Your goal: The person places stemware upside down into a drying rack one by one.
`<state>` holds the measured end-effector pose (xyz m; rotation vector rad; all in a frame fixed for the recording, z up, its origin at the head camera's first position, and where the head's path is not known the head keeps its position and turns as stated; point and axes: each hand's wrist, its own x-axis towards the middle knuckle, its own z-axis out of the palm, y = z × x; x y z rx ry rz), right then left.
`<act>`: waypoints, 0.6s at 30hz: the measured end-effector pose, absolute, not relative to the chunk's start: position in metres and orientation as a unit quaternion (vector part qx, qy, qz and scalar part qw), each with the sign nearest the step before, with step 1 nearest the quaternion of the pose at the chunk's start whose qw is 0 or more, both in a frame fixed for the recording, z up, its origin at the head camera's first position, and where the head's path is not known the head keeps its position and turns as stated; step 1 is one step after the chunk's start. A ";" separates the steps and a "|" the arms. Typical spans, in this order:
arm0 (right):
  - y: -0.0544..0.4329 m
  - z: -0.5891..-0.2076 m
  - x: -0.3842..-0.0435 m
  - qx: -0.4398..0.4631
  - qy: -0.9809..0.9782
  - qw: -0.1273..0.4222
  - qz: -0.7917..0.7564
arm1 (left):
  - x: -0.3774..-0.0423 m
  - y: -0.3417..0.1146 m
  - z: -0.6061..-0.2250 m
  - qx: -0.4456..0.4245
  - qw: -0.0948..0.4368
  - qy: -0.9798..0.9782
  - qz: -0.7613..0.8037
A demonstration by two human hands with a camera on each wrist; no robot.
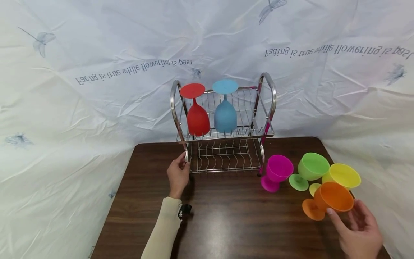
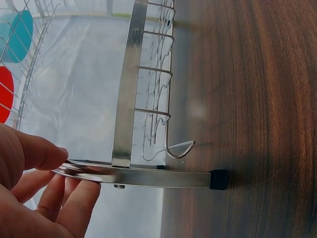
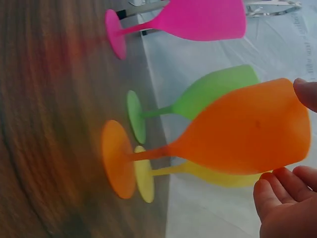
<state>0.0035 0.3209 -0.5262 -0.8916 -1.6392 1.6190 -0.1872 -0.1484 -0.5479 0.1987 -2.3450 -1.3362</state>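
My left hand grips the left side post of a two-tier chrome dish rack, thumb on one side and fingers on the other. In the left wrist view the curved metal leg runs out of that grip to a black foot. My right hand holds an orange goblet near its rim, with thumb and fingertips on opposite sides of the bowl. Close behind the orange goblet are a yellow goblet and a green goblet, both upright.
A red goblet and a blue goblet stand upside down on the rack's upper tier. An upright magenta goblet is just right of the rack. The brown wooden table meets a printed white cloth at the back.
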 end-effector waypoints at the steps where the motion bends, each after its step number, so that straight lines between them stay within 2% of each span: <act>1: 0.321 -0.529 0.003 -0.337 -0.623 0.327 0.626 | -0.187 -0.149 -0.547 0.070 0.216 -0.847 -0.482; 11: 0.321 -0.557 -0.007 -0.347 -0.690 0.293 0.563 | -0.187 -0.150 -0.547 0.072 0.211 -0.850 -0.478; 18: 0.319 -0.567 -0.009 -0.320 -0.655 0.329 0.601 | -0.185 -0.150 -0.545 0.074 0.206 -0.853 -0.475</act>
